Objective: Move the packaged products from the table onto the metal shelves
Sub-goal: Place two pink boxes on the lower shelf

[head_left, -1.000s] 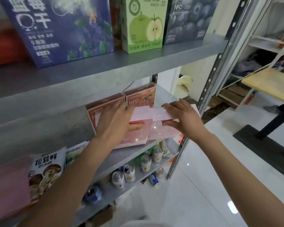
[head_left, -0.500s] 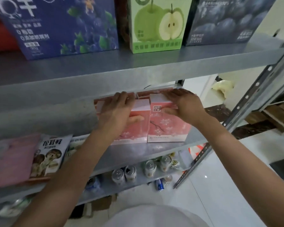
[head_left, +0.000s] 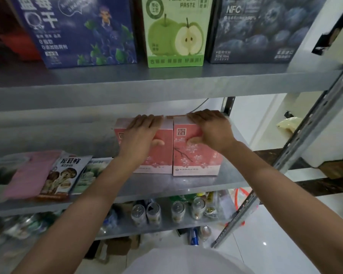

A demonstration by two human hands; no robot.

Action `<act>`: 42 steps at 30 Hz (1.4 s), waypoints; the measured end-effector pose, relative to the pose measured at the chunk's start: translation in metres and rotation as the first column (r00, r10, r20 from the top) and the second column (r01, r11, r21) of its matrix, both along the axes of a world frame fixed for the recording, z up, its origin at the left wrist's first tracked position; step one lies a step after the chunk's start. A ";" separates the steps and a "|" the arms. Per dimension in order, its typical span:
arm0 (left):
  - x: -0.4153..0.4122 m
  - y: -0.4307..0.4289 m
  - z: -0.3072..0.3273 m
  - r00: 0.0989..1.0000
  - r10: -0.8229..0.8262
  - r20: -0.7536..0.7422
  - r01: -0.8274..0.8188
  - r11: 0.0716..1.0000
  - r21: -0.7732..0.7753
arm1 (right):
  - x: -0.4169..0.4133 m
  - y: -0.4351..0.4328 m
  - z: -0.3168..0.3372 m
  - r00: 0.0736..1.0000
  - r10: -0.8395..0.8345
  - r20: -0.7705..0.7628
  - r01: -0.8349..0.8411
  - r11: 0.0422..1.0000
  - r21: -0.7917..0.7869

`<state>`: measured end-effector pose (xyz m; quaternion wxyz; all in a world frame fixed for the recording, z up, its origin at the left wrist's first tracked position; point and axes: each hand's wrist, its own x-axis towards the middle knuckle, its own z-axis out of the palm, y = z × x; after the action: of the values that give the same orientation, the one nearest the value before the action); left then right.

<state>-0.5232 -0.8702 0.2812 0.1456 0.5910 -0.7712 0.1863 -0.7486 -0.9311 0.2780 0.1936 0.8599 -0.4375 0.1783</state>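
Two pink blossom-printed boxes stand upright side by side on the middle metal shelf (head_left: 186,184). My left hand (head_left: 142,135) grips the top of the left pink box (head_left: 162,157), fingers over its top edge and thumb on its front. My right hand (head_left: 210,129) holds the right pink box (head_left: 194,159) the same way. The boxes touch each other, and a red box behind them is mostly hidden.
The top shelf carries a blue blueberry box (head_left: 77,30), a green pear box (head_left: 175,32) and a dark blueberry box (head_left: 261,28). Snack packets (head_left: 65,175) lie left on the middle shelf. Cans (head_left: 152,212) fill the lower shelf. A perforated upright (head_left: 305,139) stands right.
The pink boxes went from lying tilted to standing upright on the middle shelf. Both hands shifted to their tops and pushed them further back, and the view moved closer.
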 end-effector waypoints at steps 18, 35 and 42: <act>0.023 0.019 -0.065 0.982 0.189 -0.017 -0.189 0.962 -0.199 | 0.011 0.040 -0.058 0.970 -0.217 0.112 0.230 0.967 -0.114; 0.026 -0.011 -0.065 0.974 0.223 -0.038 -0.226 0.957 -0.181 | 0.018 0.008 -0.044 0.982 -0.191 0.008 0.191 0.982 -0.015; 0.030 -0.017 -0.066 0.973 0.230 -0.017 -0.229 0.955 -0.188 | 0.022 0.003 -0.041 0.978 -0.207 -0.004 0.207 0.978 0.021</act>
<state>-0.4932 -0.8872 0.2154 0.1764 0.6596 -0.6766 0.2758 -0.7265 -0.9281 0.2368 0.2022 0.8120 -0.5261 0.1517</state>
